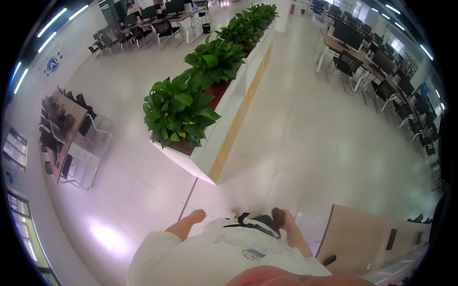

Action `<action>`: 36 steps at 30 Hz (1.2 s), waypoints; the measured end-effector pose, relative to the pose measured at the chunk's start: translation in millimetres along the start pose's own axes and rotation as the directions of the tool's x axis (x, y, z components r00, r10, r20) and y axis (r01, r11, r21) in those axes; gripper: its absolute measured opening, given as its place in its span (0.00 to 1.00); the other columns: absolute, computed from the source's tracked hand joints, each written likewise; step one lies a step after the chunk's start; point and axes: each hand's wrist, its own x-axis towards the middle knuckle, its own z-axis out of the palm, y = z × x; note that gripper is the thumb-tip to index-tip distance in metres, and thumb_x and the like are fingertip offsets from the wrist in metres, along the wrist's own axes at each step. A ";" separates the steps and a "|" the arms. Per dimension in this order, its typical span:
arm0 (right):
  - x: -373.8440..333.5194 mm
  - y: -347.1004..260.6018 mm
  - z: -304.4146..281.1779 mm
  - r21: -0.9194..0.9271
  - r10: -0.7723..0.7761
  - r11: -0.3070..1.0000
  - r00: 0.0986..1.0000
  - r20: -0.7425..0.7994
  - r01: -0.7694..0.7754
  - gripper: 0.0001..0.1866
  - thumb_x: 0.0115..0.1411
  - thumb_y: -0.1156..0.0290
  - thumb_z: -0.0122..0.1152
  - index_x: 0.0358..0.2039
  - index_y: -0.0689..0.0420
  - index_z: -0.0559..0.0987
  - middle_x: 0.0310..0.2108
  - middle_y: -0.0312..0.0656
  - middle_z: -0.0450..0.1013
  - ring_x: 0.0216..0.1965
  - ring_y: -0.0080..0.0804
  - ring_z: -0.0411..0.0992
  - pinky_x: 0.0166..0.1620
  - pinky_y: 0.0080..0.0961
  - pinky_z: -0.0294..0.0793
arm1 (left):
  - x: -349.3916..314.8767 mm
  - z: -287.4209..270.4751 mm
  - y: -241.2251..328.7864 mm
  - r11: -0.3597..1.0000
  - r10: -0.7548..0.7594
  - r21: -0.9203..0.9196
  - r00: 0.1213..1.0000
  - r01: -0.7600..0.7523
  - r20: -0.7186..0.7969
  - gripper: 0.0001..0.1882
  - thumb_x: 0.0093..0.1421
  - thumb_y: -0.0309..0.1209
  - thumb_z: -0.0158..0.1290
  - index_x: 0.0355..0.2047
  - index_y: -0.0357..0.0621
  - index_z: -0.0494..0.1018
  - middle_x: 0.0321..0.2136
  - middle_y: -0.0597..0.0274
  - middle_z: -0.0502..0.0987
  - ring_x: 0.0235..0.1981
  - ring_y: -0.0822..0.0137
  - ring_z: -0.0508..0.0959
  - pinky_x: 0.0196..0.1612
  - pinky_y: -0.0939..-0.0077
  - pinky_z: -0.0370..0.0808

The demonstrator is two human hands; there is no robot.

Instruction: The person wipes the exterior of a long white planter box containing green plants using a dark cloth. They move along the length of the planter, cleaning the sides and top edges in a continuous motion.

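Low in the view, my left hand [196, 216] hangs beside my white shirt [200, 257], over the pale floor. Its fingers look curled in, and nothing shows in them. My right hand [287, 221] is at waist height on the other side, fingers closed around a small dark brown object [277, 215] whose kind I cannot make out. Dark cloth and a black strap [253, 228] show at my waist between the hands. Both hands are apart from the furniture.
Ahead stands a long white planter [202, 162] with several leafy green plants [179, 112]. A wooden-topped desk [358, 233] is close at my right. Desks with monitors and black chairs line the right [348, 64], the far left [167, 28] and the left side [71, 128].
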 end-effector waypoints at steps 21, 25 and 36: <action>218.9 -171.9 292.1 -0.078 0.172 0.984 0.756 0.632 -0.159 0.27 0.72 0.52 0.34 0.37 0.56 0.80 0.31 0.41 0.77 0.27 0.30 0.70 0.35 0.27 0.75 | -36.9 -43.4 -57.5 0.651 -0.480 -0.672 0.878 0.352 -0.005 0.17 0.61 0.41 0.50 0.46 0.50 0.79 0.41 0.49 0.83 0.45 0.52 0.82 0.49 0.60 0.77; 232.1 -271.7 433.1 0.390 -0.305 0.914 0.821 0.482 0.111 0.20 0.72 0.53 0.39 0.32 0.51 0.75 0.39 0.39 0.76 0.37 0.27 0.71 0.38 0.26 0.71 | -69.2 -29.5 -123.1 0.636 -0.607 -0.617 0.794 0.463 -0.029 0.16 0.61 0.40 0.48 0.44 0.50 0.79 0.41 0.48 0.82 0.46 0.49 0.81 0.50 0.59 0.77; 240.4 -322.4 592.6 -0.141 -0.814 0.552 0.567 0.123 0.822 0.21 0.62 0.64 0.66 0.51 0.60 0.71 0.35 0.35 0.73 0.36 0.25 0.69 0.42 0.27 0.71 | -4.8 -188.2 -118.4 0.566 -0.610 -0.809 0.741 0.158 -0.281 0.16 0.60 0.30 0.49 0.47 0.43 0.76 0.34 0.53 0.81 0.39 0.59 0.82 0.45 0.66 0.77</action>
